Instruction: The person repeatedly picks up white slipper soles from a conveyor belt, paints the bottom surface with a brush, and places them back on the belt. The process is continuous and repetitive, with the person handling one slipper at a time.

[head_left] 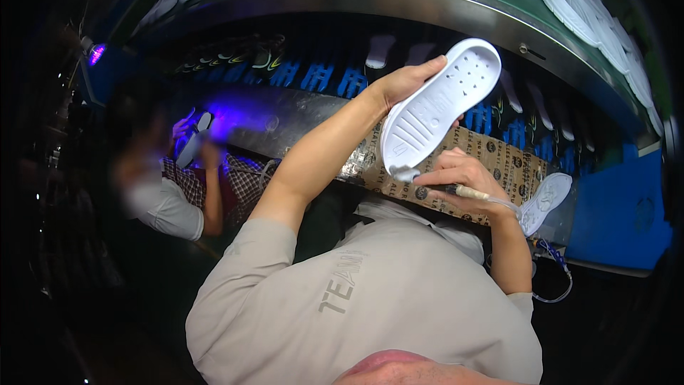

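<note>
1. The left hand (pixel 402 84) is closed around the far edge of a white shoe sole (pixel 438 108), holding it raised at about 1 o'clock of the view, tread side up and tilted.
2. The right hand (pixel 463 180) pinches a slim pen-like tool (pixel 467 191), fingers wrapped shut on it, its tip near the sole's heel end.
3. To do this well, I judge: keep the sole steady, work the tip along the edge in short strokes, and keep the trailing cord (pixel 552 271) slack.
4. A second white sole (pixel 545 199) lies at 3 o'clock on patterned cardboard (pixel 499 160).
5. Hidden: the tool's tip, and the left fingertips behind the sole. A co-worker (pixel 178 192) at 9 o'clock is blurred under violet light.
</note>
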`<state>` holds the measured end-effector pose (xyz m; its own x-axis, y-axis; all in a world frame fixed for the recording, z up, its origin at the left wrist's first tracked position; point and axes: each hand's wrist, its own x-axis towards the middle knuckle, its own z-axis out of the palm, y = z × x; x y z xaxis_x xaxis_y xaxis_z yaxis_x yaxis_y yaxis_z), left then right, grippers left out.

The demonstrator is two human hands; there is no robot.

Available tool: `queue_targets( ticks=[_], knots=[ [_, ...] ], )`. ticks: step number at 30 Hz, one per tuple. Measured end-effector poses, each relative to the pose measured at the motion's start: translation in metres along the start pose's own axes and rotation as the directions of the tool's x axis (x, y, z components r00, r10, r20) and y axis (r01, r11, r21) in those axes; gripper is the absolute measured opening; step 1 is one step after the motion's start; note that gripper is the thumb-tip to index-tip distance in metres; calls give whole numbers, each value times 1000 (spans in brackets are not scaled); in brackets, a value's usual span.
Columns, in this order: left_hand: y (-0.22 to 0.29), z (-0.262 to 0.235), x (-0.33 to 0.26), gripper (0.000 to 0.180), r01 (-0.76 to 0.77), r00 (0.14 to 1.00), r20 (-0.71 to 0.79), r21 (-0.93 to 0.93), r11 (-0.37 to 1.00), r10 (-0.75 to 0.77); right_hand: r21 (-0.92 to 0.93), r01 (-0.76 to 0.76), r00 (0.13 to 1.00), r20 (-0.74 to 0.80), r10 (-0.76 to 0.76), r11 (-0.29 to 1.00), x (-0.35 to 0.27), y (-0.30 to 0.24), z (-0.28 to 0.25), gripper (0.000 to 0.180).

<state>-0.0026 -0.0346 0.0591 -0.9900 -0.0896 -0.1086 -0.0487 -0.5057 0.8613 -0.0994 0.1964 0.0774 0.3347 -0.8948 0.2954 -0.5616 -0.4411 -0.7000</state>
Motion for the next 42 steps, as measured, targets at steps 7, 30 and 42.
queue_targets(
  ticks=[7, 30, 42],
  knots=[
    [11, 9, 15, 73, 297, 949, -260, 558, 775, -176, -154, -67, 991, -124, 48, 986, 0, 2, -6, 27],
    [20, 21, -12, 73, 454, 881, -411, 595, 663, -235, -238, -72, 981, -192, 26, 969, -38, 14, -47, 33],
    [27, 8, -18, 69, 466, 877, -399, 577, 671, -267, -415, -191, 942, -332, 48, 889, -40, 28, -75, 29]
  ],
)
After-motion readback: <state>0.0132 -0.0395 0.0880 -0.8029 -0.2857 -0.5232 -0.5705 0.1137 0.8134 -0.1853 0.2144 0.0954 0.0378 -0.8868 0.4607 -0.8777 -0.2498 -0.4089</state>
